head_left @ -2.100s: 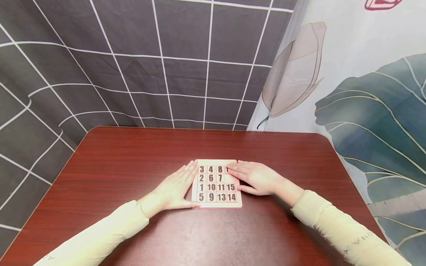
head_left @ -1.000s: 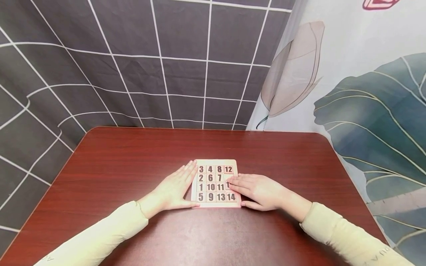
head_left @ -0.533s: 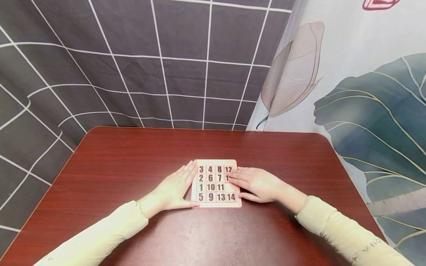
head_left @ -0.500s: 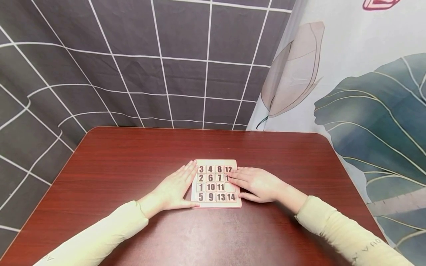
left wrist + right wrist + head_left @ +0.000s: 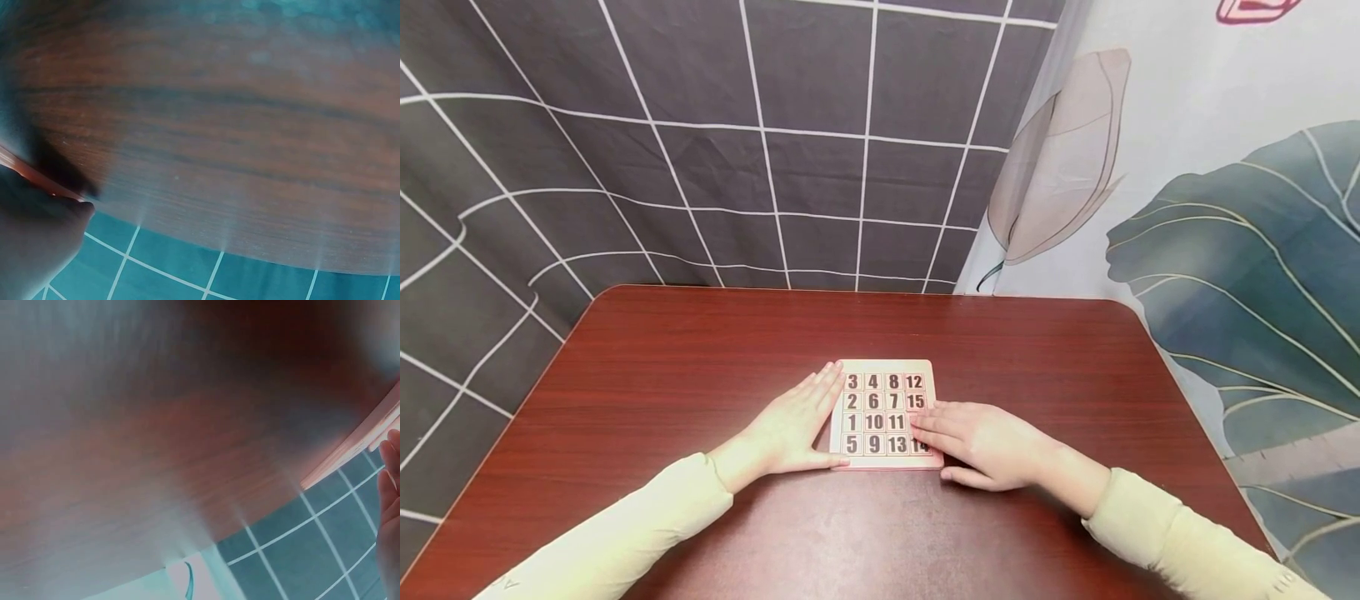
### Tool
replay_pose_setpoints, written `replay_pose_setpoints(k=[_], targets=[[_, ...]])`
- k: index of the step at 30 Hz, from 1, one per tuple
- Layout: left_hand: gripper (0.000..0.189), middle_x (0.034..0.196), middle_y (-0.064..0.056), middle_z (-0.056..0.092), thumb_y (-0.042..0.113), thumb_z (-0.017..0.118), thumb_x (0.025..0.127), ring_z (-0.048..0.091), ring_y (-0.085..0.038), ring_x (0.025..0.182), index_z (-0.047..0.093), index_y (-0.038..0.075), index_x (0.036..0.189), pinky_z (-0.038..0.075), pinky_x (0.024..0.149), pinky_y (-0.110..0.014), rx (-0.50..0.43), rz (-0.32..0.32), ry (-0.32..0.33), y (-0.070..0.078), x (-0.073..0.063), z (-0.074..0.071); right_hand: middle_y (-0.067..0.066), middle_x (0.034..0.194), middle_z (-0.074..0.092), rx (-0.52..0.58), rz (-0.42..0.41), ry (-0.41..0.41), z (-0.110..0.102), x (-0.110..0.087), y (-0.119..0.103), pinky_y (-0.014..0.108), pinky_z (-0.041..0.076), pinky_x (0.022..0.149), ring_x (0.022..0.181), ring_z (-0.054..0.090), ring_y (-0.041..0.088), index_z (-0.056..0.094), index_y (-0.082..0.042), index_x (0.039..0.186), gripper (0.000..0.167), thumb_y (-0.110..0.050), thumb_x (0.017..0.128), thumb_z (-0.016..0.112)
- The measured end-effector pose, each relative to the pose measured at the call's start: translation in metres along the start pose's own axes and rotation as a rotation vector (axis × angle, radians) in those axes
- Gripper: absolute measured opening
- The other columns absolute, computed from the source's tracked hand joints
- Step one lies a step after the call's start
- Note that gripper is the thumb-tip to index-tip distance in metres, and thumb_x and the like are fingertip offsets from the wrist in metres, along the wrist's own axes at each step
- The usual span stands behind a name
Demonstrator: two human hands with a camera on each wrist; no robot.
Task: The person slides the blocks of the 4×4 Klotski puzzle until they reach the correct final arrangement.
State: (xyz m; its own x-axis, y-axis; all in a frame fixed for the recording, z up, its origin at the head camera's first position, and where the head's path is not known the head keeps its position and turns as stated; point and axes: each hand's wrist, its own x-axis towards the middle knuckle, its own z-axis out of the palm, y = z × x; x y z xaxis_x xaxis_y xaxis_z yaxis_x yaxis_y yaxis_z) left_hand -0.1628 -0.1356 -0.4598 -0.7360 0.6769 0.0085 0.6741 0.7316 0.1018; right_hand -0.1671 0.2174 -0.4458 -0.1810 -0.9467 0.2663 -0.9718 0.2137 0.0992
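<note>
A pale number sliding puzzle (image 5: pixel 887 367) lies flat on the table. Its top row reads 3, 4, 8, 12, and the second row 2, 6, 7, 15. My left hand (image 5: pixel 790 425) rests against the puzzle's left side, fingers straight at the upper corner and thumb along the bottom left edge. From the right, my right hand (image 5: pixel 992 442) reaches over the edge with straight fingers. Its fingertips (image 5: pixel 921 421) touch the right end of the third row and partly hide the 14 tile (image 5: pixel 919 446). Its thumb lies outside the frame, just over the tabletop.
The reddish-brown wooden table (image 5: pixel 737 350) extends around the puzzle to rounded back corners. Behind it hangs a dark curtain (image 5: pixel 812 167) with a white grid. A white curtain with leaf prints (image 5: pixel 1247 242) hangs at the right.
Tile 15 has moved up from the third row to the second. My right hand went from the top row down, up again with the tile, and now lower. My left hand stayed put.
</note>
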Motion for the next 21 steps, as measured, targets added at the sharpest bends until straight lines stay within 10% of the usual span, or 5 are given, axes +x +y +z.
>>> replay_pose_setpoints(k=[21], targets=[[0.115, 0.173, -0.028, 0.024, 0.07, 0.069, 0.089, 0.028, -0.04, 0.162, 0.03, -0.01, 0.162, 0.033, 0.132, -0.049, 0.016, 0.008, 0.018, 0.0, 0.0, 0.0, 0.01, 0.148, 0.066, -0.01, 0.003, -0.029, 0.003, -0.013, -0.008, 0.04, 0.053, 0.115, 0.139, 0.064, 0.022, 0.062, -0.003, 0.146, 0.06, -0.039, 0.099, 0.071]])
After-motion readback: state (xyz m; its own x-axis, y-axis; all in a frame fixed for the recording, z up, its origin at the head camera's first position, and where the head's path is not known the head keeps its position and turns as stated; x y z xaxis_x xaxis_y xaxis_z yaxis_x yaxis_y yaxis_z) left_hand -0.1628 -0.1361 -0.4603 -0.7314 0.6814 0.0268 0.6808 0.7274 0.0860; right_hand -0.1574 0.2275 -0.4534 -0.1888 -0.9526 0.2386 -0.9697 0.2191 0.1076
